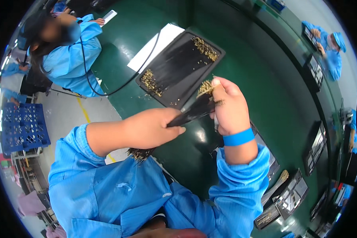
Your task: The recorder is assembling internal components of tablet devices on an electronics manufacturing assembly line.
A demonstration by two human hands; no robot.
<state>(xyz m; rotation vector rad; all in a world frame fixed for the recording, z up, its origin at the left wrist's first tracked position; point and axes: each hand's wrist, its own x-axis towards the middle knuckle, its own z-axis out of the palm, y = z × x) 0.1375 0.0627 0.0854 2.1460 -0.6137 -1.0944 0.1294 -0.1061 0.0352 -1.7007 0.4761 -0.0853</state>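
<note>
Bundle of black strands (194, 112) (gold-coloured tips) is held near the tray (171, 95), gripped by the closed fingers of the left hand (148, 127) and pinched by the right hand (232, 106), where uneven pressure could let strands slip.

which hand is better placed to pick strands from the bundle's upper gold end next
Likely the right hand: it touches the gold end of the dark bundle, while the left hand grips the bundle farther down.
</note>
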